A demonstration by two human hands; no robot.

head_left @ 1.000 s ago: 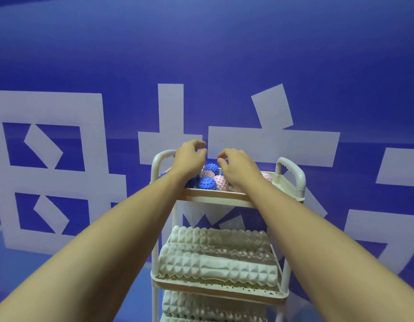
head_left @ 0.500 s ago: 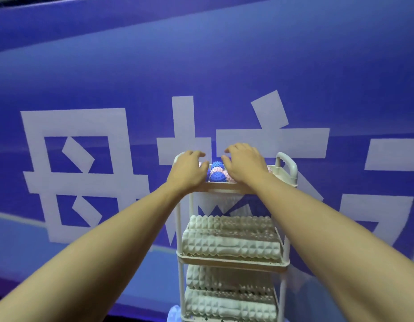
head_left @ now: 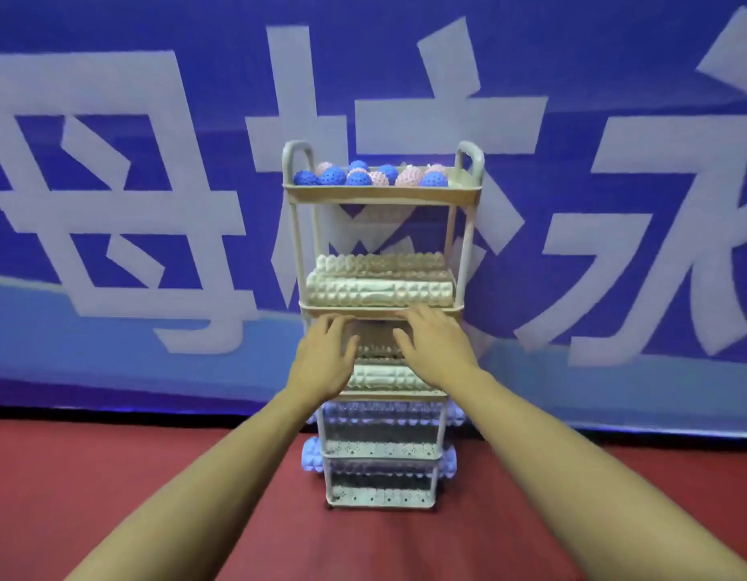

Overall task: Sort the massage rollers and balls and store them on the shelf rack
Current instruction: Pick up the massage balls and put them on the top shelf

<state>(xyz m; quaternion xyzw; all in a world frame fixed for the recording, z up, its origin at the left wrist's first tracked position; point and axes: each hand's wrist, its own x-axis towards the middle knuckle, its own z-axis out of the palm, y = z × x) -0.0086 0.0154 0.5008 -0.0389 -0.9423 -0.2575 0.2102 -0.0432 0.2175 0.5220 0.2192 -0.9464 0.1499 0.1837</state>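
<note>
Both our hands are out in front of the shelf rack (head_left: 382, 195), just under its second tray. Our left hand (head_left: 323, 360) has its fingers (head_left: 336, 325) spread and mostly straight, relaxed, holding nothing; the tips sit right at that tray's front edge, though the blur makes it hard to say if they actually touch it. Our right hand (head_left: 436, 345) is the same deal: fingers loose and apart, nothing gripped, tips up by the same edge.

The rack itself is a tall, narrow, cream-coloured cart with two loop handles on top, standing on the red floor (head_left: 111, 475) right against the blue banner (head_left: 153, 98) with big white characters.

Top tray of the rack: a pile of spiky balls, the blue balls (head_left: 333, 176) mixed with pink balls (head_left: 407, 178), all sitting inside the rim.

Second tray: two cream rollers (head_left: 380, 292) with a bumpy surface, lying lengthwise, one behind the other.

Third tray, between and behind our hands: more cream bumpy rollers, partly hidden by our fingers.

The two lowest trays have lattice fronts, and pale lavender rollers (head_left: 312, 454) lie in them, with the ends poking out past both sides of the rack.
</note>
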